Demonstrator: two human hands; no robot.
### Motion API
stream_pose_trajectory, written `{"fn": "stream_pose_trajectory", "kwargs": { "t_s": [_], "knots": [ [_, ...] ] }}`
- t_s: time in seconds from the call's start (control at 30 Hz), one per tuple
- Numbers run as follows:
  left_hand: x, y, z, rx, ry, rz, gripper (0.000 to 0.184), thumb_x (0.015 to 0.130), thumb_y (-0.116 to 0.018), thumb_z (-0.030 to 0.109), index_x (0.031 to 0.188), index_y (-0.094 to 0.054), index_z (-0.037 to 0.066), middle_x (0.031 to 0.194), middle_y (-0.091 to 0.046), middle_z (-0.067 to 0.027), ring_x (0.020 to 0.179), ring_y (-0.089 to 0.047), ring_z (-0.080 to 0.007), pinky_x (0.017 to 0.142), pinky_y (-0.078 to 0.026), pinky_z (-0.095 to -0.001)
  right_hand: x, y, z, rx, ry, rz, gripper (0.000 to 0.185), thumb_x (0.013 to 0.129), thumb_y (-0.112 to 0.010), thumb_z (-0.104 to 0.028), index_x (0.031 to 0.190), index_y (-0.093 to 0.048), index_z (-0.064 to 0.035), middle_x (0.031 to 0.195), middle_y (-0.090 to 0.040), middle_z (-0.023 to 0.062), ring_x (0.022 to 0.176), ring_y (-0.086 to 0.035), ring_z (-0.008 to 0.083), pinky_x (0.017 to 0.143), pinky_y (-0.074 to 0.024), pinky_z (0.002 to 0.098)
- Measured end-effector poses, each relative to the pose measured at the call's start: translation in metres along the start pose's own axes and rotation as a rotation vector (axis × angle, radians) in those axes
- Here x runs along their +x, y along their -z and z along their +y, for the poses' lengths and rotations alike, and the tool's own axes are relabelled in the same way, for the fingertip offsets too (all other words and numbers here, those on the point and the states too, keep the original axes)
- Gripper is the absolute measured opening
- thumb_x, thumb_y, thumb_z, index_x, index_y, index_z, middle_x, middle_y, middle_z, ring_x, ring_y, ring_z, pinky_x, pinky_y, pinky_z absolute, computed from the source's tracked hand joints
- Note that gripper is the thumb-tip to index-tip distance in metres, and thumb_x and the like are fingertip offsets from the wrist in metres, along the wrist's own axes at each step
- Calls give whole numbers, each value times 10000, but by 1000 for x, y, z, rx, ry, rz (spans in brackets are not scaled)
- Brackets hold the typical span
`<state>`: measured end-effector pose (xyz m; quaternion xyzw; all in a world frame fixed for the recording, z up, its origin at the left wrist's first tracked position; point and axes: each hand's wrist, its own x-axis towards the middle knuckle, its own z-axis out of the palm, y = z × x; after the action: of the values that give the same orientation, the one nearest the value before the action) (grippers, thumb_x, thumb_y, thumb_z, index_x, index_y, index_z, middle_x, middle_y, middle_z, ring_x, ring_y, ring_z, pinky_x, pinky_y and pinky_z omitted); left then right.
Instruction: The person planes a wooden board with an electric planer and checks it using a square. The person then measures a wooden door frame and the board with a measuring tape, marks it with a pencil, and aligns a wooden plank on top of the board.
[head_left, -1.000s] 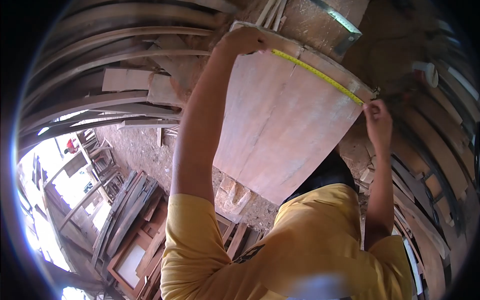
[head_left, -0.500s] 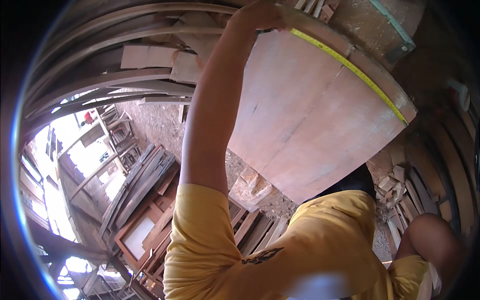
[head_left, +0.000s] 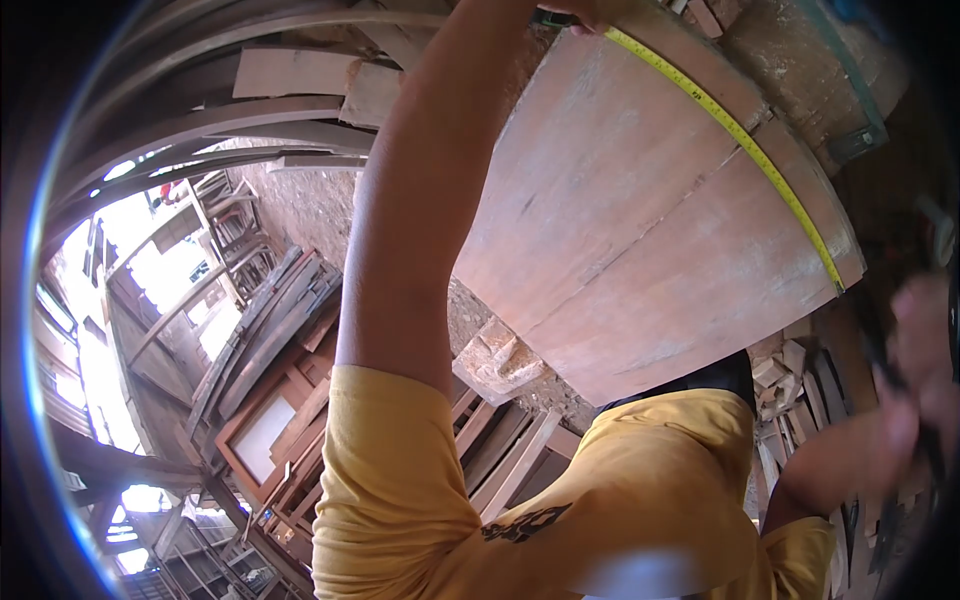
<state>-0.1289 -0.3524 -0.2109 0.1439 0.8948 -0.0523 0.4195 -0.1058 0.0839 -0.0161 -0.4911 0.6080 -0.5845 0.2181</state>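
Observation:
A wide wooden panel [head_left: 620, 220] with a seam down its middle lies in front of me. A yellow tape measure [head_left: 740, 133] is stretched along its far edge, the free end at the panel's right corner. At the top of the view my left hand [head_left: 580, 14] is closed around the tape's dark case, partly cut off by the frame. My right hand [head_left: 920, 350] is raised at the right, apart from the panel and smeared by motion. Something dark and thin is close to its fingers, too blurred to name.
Scrap blocks [head_left: 775, 370] lie on the ground right of the panel. Stacked boards [head_left: 270, 340] and a brown framed panel [head_left: 265, 435] are at the left. Long curved planks [head_left: 230, 135] fill the upper left. A greenish metal bar [head_left: 850, 80] lies beyond the panel.
My right hand has come into view at the right, with its forearm raised. The panel and tape appear shifted slightly right and down. My left hand still holds the tape measure.

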Motion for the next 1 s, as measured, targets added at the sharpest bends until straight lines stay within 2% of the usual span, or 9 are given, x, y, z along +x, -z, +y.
{"fn": "stream_pose_trajectory", "kwargs": {
  "t_s": [0.07, 0.13, 0.2, 0.27, 0.37, 0.5, 0.67, 0.77, 1.0],
  "knots": [
    [-16, 24, 12, 17, 83, 18, 378, 807, -717, 470, 936, -823, 131, 1048, -775, -136, 982, -728, -319, 858, -553, -477, -9, -12, 46, -10, -153, 48, 239, 952, -627, -77, 1167, -546, -10, 960, -632, 145, 784, -606, 215, 735, -517, 338],
    [-24, 44, 24, -82, 130, -116, 374, 792, -726, 470, 942, -827, 143, 1055, -773, -136, 1000, -726, -316, 874, -554, -459, -24, -40, 93, -1, -227, 208, 248, 1018, -556, -67, 1244, -586, 32, 1079, -680, 178, 940, -663, 194, 838, -536, 307],
    [-19, 41, 16, -118, 57, -110, 369, 782, -727, 468, 940, -828, 150, 1060, -774, -132, 1003, -726, -316, 876, -554, -456, -16, -62, 113, 6, -328, 291, 210, 1017, -570, -70, 1199, -605, 30, 1052, -685, 155, 925, -658, 169, 831, -533, 292],
    [-12, 33, 12, -150, -10, -112, 364, 773, -729, 465, 938, -829, 157, 1064, -775, -128, 1006, -725, -316, 877, -554, -454, -15, -76, 136, 80, -545, 389, 155, 1007, -612, -88, 1113, -629, 23, 978, -691, 105, 899, -650, 125, 828, -536, 275],
    [-5, 27, 9, -96, 41, -90, 349, 755, -732, 461, 909, -827, 163, 1042, -775, -131, 989, -727, -312, 863, -556, -450, -24, -91, 171, 145, -611, 511, 120, 983, -637, -50, 1080, -643, 21, 958, -706, 88, 882, -660, 111, 817, -542, 257],
    [-7, 24, 8, -64, 8, -106, 321, 749, -730, 454, 872, -823, 173, 986, -774, -136, 952, -729, -312, 840, -560, -444, -34, -103, 193, 115, -645, 567, 137, 966, -642, -25, 1096, -642, 18, 957, -717, 93, 881, -678, 118, 809, -548, 249],
    [-17, 25, 13, -182, 92, -89, 299, 745, -727, 439, 851, -822, 175, 941, -775, -130, 915, -735, -305, 814, -561, -442, -37, -117, 201, -128, -409, 619, 122, 946, -667, -56, 1048, -653, 8, 911, -723, 82, 823, -683, 105, 728, -544, 244],
    [-20, 25, 14, -245, 139, -53, 292, 749, -727, 434, 846, -823, 176, 926, -775, -126, 897, -738, -299, 798, -561, -439, -35, -116, 202, -194, -387, 584, 107, 943, -667, -60, 1023, -653, 10, 874, -715, 67, 765, -653, 86, 670, -518, 232],
    [-19, 31, 17, -191, 112, -98, 309, 768, -723, 455, 863, -826, 179, 950, -776, -129, 922, -737, -298, 819, -562, -432, -38, -116, 209, -165, -354, 628, 109, 936, -665, -62, 1012, -649, 15, 823, -690, 51, 719, -602, 66, 642, -489, 219]
  ]
}}
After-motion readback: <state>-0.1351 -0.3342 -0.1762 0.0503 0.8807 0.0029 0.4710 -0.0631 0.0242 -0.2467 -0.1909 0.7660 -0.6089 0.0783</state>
